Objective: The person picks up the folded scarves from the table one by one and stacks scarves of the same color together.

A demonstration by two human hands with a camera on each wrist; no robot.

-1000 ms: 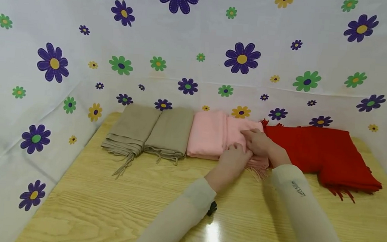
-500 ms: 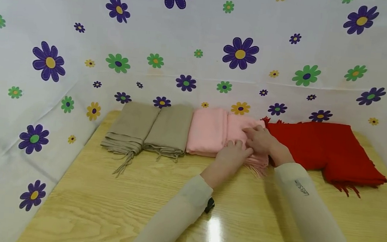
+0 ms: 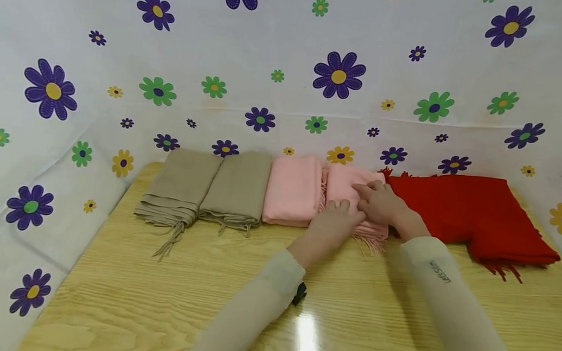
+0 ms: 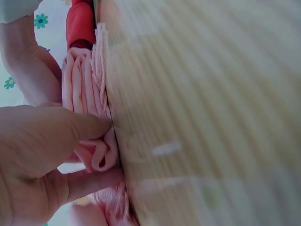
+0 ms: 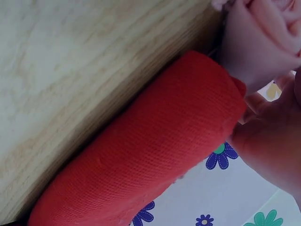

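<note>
In the head view, a folded pink scarf (image 3: pixel 346 181) with fringe at its front lies under both hands. My left hand (image 3: pixel 328 228) pinches its front left corner. In the left wrist view, the thumb (image 4: pixel 94 126) presses the folded front edge while a finger (image 4: pixel 94 181) lies along the side. My right hand (image 3: pixel 384 204) rests on top near the right edge, its index finger pointing left. Part of its fingers is hidden in the right wrist view behind the folded red scarf (image 5: pixel 141 136). Left of the held one sits a second folded pink scarf (image 3: pixel 291 190).
Two folded beige scarves, an outer one (image 3: pixel 180 176) and an inner one (image 3: pixel 238 186), lie at the left of the row. The red scarf spreads out at the right on the wooden table (image 3: pixel 154 308). A flowered cloth (image 3: pixel 280 45) hangs behind.
The right pink scarf has shifted slightly right, and a narrow fringed gap now shows between the two pink scarves. Both hands keep their places on it. The head view has turned a little.
</note>
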